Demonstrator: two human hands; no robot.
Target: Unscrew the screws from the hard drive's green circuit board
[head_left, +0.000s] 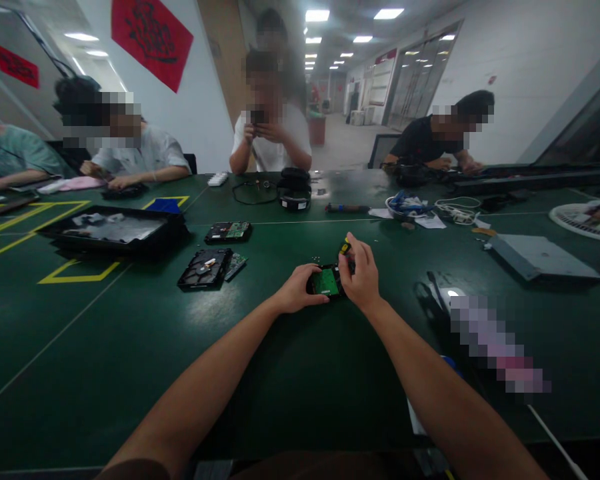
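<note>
My left hand grips the left side of a hard drive, which lies on the green table with its green circuit board facing up. In my right hand is a small screwdriver with a yellow and black handle, held upright over the drive's right end. Its tip is hidden behind my fingers. Just beyond the drive lie several tiny screws. To the left rest an opened black drive case, a loose circuit board and another hard drive.
A black tray stands at the left on the table. At the right are a metal case and a blurred-out device with a cable. A bowl of blue items sits farther back. Several people are across the table.
</note>
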